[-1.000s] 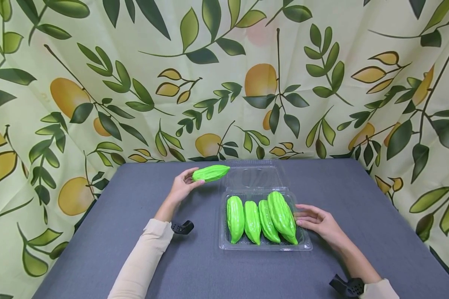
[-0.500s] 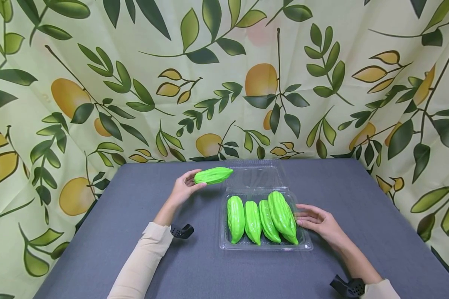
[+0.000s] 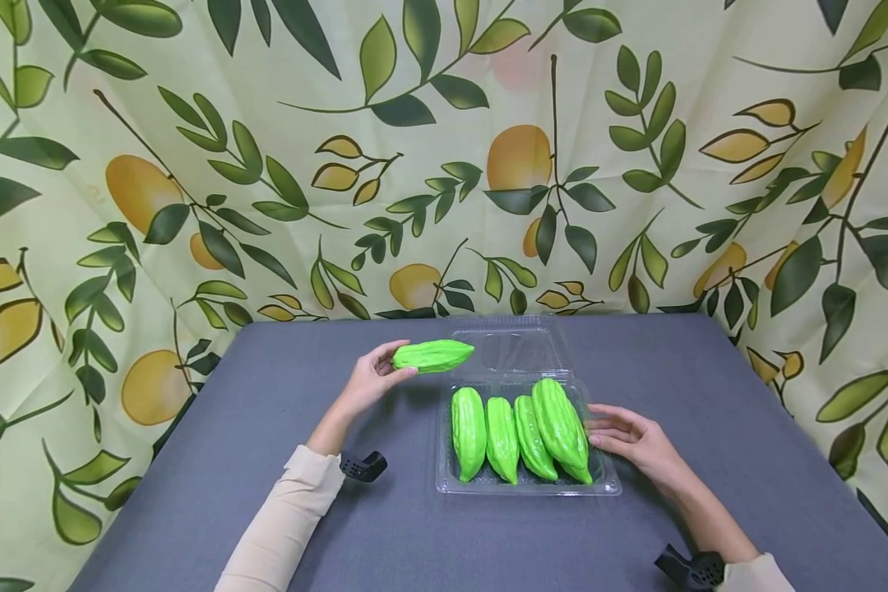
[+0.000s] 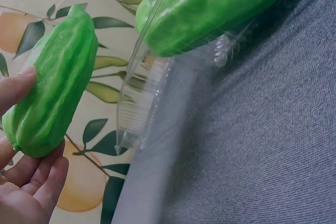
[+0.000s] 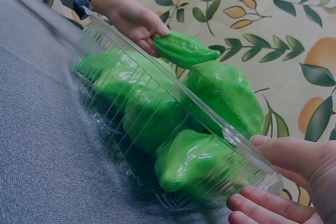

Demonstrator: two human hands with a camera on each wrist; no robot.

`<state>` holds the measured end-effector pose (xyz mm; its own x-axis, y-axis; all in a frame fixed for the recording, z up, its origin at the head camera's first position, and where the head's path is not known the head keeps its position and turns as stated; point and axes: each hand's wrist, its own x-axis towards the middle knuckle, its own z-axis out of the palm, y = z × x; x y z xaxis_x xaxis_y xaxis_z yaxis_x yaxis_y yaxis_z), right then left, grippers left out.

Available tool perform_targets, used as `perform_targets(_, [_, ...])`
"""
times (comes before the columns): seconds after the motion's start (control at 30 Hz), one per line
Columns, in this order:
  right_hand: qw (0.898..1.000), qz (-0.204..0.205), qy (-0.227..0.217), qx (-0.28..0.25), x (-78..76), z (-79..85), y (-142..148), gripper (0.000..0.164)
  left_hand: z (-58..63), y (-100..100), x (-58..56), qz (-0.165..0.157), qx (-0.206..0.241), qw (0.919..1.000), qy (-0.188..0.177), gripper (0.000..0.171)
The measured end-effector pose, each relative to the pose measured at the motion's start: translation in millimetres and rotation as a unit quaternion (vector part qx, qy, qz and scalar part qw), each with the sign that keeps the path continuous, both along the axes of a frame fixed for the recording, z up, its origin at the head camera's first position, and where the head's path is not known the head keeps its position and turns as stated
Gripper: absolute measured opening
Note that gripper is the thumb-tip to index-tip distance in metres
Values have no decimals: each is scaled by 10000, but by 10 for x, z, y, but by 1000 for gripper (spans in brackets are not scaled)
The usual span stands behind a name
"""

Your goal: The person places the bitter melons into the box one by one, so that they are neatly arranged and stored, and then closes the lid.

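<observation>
My left hand [image 3: 364, 385] grips a bright green, ridged bitter melon [image 3: 433, 356] by its left end, its pointed end to the right. It is held above the table, left of the lid and close to the back left corner of a clear plastic container [image 3: 518, 492]. Thumb and fingers are on opposite sides of the bitter melon [image 4: 52, 85] in the left wrist view. Several more bitter melons [image 3: 501, 440] lie in the container, the rightmost leaning over another. My right hand [image 5: 310, 174] pinches the container's right side, thumb at the rim and fingers along the outer wall.
The container's clear lid [image 3: 509, 352] lies folded back on the grey-blue tablecloth [image 3: 385, 526], towards the back edge. A leaf-and-fruit patterned curtain [image 3: 444, 164] hangs behind and at both sides. Black wrist devices [image 3: 364, 466] are on both arms.
My left hand has carried the bitter melon a little right and towards me, closer to the container. The right hand stays at the container's side.
</observation>
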<state>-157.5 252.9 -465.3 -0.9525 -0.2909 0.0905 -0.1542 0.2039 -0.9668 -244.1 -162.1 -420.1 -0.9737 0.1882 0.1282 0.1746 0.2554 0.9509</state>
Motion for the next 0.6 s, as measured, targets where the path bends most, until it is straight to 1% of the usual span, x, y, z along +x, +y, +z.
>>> perform_targets(0.17, [9999, 14, 40, -100, -7, -8, 14, 51, 4, 19, 43, -127, -35, 9999, 75, 55])
perform_targets(0.37, [9999, 44, 48, -119, -8, -14, 14, 51, 2, 49, 101, -217, -91, 9997, -23, 54])
perform_targets(0.6, [10000, 11, 3, -70, 7, 7, 3, 50, 2, 78, 149, -420, -127, 9990, -68, 54])
